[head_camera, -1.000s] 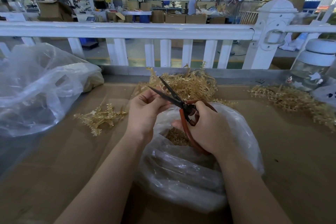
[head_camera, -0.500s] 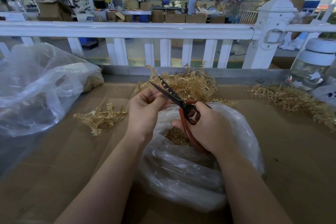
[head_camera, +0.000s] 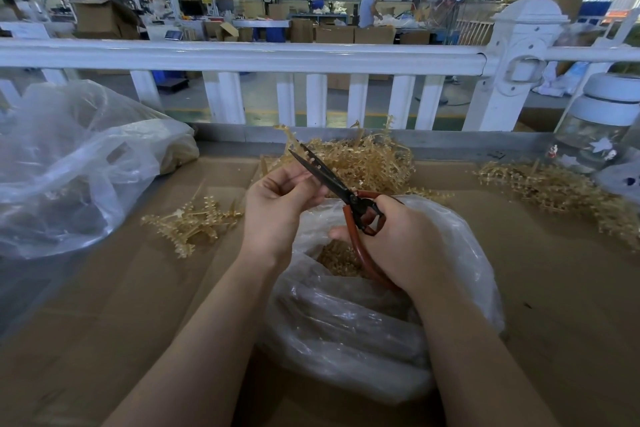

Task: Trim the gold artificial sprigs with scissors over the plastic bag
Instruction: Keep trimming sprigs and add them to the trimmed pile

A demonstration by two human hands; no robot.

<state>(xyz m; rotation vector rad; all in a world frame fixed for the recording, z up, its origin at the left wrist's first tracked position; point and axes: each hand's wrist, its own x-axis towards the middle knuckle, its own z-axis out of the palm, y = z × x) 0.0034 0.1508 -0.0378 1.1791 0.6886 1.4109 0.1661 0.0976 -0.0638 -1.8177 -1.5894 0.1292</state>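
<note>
1. I read this as mid-trim: my right hand (head_camera: 405,243) has its fingers curled through the red handles of the scissors (head_camera: 332,180), whose blades look closed or nearly so, just above the plastic bag (head_camera: 460,246).
2. My left hand (head_camera: 277,204) pinches something small at the blades; a gold sprig, I judge, though it is mostly hidden.
3. Next I would open the blades and re-seat the stem, keeping it over the bag's mouth.
4. The bag holds gold trimmings (head_camera: 337,258). Left of it lies a loose sprig (head_camera: 190,222); beyond it a sprig heap (head_camera: 367,159).
5. Far left of the bag, a second clear bag (head_camera: 69,166); its contents are unclear.
</note>
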